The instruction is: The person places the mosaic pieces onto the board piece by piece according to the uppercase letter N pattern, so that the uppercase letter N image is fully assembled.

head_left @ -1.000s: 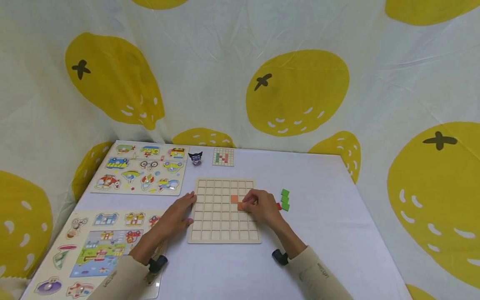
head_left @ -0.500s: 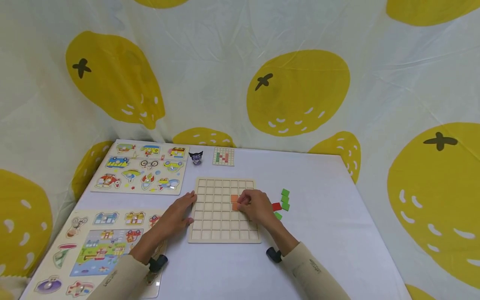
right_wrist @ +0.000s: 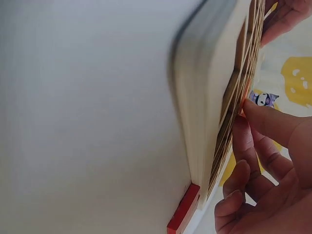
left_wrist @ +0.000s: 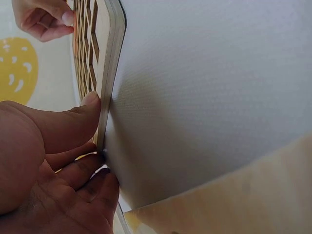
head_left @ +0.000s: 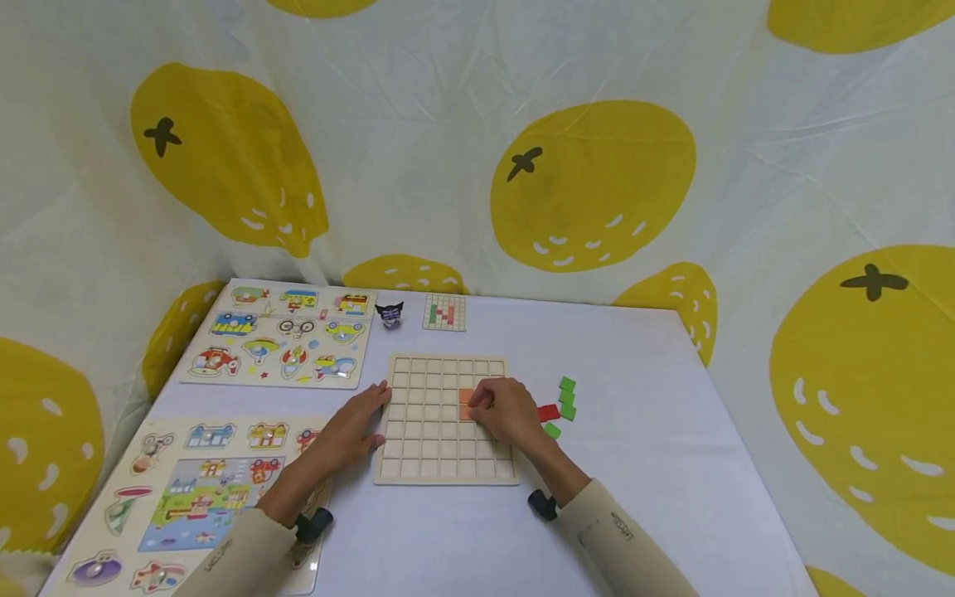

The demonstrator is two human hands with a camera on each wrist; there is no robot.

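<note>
A square wooden grid board (head_left: 430, 429) lies flat on the white table. One orange tile (head_left: 466, 395) sits in a cell right of the board's middle. Directly below it, a second orange tile (head_left: 465, 413) is at its own cell, pinched by thumb and fingertips of my right hand (head_left: 511, 412), which partly cover it. Whether it lies fully flat cannot be told. My left hand (head_left: 346, 431) rests along the board's left side; in the left wrist view its thumb (left_wrist: 73, 124) touches the rim and the fingers are extended. Red tiles (head_left: 549, 413) lie just right of the board.
Several green tiles (head_left: 568, 397) lie right of the red. Behind the board are a small pattern card (head_left: 444, 313) and a dark-eared figurine (head_left: 390, 315). Two picture puzzle boards, one far left (head_left: 278, 338) and one near left (head_left: 167, 431), flank the left arm.
My right hand has moved left over the board, bringing the second orange tile in line under the first. Red and green tiles beside the wrist came into view. The left hand stays put.
</note>
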